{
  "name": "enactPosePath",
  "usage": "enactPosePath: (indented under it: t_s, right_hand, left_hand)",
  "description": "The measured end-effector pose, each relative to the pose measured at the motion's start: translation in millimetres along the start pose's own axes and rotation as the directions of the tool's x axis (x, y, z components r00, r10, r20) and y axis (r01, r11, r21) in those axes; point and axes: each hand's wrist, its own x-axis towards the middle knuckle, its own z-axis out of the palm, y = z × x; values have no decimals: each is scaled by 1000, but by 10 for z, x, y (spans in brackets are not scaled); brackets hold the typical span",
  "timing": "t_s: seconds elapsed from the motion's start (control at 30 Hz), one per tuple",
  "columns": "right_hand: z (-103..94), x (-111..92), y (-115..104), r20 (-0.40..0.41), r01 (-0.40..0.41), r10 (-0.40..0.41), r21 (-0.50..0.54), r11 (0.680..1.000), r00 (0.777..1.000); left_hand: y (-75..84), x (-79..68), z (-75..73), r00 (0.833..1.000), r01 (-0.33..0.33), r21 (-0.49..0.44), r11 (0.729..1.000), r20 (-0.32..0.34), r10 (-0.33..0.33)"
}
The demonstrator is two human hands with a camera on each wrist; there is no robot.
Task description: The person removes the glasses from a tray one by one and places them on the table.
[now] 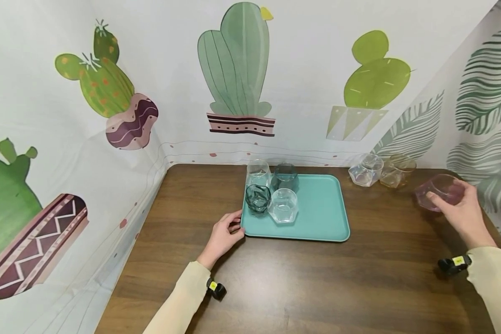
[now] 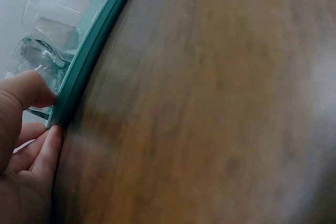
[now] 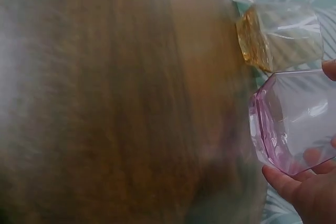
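Observation:
My right hand (image 1: 464, 214) grips a pink tinted drinking glass (image 3: 296, 116) round its side, at the right end of the table. My left hand (image 1: 223, 235) pinches the left edge of a teal tray (image 1: 323, 208). In the left wrist view its thumb lies over the rim and its fingertips are against the outer side. Grouped on the tray's left half are a tall clear glass (image 1: 258, 172), a dark grey glass (image 1: 285, 178), a wavy smoky glass (image 1: 258, 199) and a clear faceted glass (image 1: 283, 207).
At the back of the brown wooden table (image 1: 300, 278), an iridescent clear glass (image 1: 366, 170) stands beside an amber glass (image 1: 396, 171), left of the pink one. A cactus-print cloth (image 1: 305, 69) hangs behind the table. The tray's right half is bare.

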Motion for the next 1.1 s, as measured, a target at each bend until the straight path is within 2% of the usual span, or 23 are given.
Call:
enactPosePath:
  t_s: [0.47, 0.7, 0.93, 1.1]
  right_hand:
    - [-46, 345, -18, -30, -46, 44, -66, 997, 999]
    - [-39, 474, -12, -8, -53, 53, -32, 998, 999]
    - [-25, 585, -14, -1, -43, 43, -84, 996, 999]
    - [-2, 635, -41, 29, -23, 25, -54, 998, 999]
  left_hand:
    - [-36, 21, 8, 1000, -28, -22, 999, -9, 28]
    - [-30, 7, 9, 1000, -13, -23, 1000, -6, 13]
    - [-58, 10, 7, 1000, -26, -42, 999, -18, 26]
    - [-63, 17, 8, 1000, -25, -38, 999, -15, 24]
